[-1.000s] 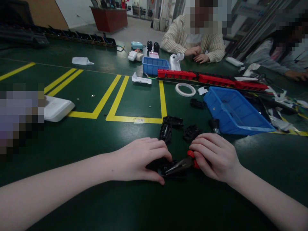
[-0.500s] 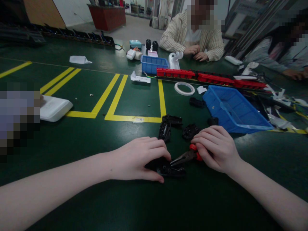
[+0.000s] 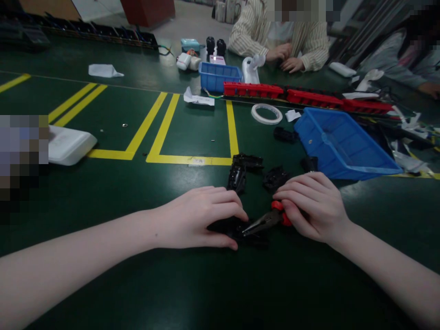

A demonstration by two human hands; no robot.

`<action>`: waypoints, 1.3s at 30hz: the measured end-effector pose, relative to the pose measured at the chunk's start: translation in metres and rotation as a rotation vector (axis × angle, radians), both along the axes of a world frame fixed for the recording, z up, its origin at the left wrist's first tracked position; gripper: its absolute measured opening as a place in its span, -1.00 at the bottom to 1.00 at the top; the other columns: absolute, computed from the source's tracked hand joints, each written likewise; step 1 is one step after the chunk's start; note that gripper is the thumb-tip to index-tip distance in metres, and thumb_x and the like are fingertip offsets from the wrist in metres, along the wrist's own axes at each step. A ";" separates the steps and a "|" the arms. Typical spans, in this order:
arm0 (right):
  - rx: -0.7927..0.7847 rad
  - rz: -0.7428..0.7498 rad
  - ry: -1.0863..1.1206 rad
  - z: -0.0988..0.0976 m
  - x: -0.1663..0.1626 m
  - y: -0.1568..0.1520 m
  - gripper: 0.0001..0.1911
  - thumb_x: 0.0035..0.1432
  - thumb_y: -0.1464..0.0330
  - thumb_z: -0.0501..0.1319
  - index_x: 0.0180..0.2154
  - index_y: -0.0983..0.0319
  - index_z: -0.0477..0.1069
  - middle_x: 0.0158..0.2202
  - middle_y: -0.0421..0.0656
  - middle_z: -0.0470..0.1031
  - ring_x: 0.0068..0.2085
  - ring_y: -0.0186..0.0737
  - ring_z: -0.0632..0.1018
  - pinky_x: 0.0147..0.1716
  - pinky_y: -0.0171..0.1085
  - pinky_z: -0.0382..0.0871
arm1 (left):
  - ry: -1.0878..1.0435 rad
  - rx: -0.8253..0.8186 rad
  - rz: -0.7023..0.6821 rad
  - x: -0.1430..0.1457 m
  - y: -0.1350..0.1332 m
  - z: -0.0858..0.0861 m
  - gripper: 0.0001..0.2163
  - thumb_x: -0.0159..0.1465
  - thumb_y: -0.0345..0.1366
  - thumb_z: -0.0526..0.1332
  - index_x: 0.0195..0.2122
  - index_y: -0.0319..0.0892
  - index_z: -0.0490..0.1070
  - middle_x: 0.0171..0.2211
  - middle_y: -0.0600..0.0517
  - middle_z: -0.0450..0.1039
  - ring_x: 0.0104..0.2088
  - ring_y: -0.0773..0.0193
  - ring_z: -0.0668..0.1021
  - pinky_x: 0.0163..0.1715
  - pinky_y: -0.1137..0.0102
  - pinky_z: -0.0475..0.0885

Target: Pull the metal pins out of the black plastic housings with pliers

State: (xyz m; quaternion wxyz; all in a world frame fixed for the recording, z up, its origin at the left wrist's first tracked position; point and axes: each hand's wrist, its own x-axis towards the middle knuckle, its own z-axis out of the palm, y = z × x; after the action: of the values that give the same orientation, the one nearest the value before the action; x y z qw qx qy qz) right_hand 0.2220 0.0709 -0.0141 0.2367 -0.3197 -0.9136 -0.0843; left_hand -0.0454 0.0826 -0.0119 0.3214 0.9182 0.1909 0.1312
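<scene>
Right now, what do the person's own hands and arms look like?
The left hand and right hand show no gloves, rings or watch. No sleeve shows on the left forearm or right forearm; the left has a small spot near the wrist.

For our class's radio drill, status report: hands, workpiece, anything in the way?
Left hand around black part on table. Right hand gripping red-handled pliers, angled at the part. Black pieces beyond hands, none between pliers and part.

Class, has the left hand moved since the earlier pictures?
No, not noticeably: against the nearest yellow line, the left hand keeps its place; only the view shifts.
</scene>
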 end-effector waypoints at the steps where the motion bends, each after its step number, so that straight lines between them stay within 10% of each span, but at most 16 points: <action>1: 0.011 0.002 -0.006 0.000 0.000 0.000 -0.89 0.14 0.48 0.09 -0.34 0.23 0.37 -0.38 -0.14 0.55 -0.32 -0.20 0.49 -0.30 -0.13 0.25 | 0.002 0.005 0.000 0.000 0.000 0.000 -0.68 0.20 -0.18 0.30 -0.07 -0.21 0.39 -0.12 0.00 0.41 -0.17 0.24 0.46 -0.22 0.39 0.36; 39: 0.084 0.040 -0.086 0.003 -0.002 0.005 -0.87 0.15 0.46 0.08 -0.37 0.26 0.40 -0.40 -0.10 0.55 -0.36 -0.18 0.50 -0.42 -0.19 0.26 | -0.016 -0.033 0.005 0.001 0.002 0.003 -0.69 0.16 -0.15 0.33 -0.14 -0.21 0.41 -0.17 0.01 0.44 -0.19 0.27 0.47 -0.25 0.43 0.34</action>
State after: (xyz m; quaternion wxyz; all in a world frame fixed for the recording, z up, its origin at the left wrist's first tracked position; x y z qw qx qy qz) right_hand 0.2202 0.0759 -0.0115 0.2121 -0.2873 -0.9247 -0.1317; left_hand -0.0445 0.0845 -0.0088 0.3375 0.9113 0.1925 0.1364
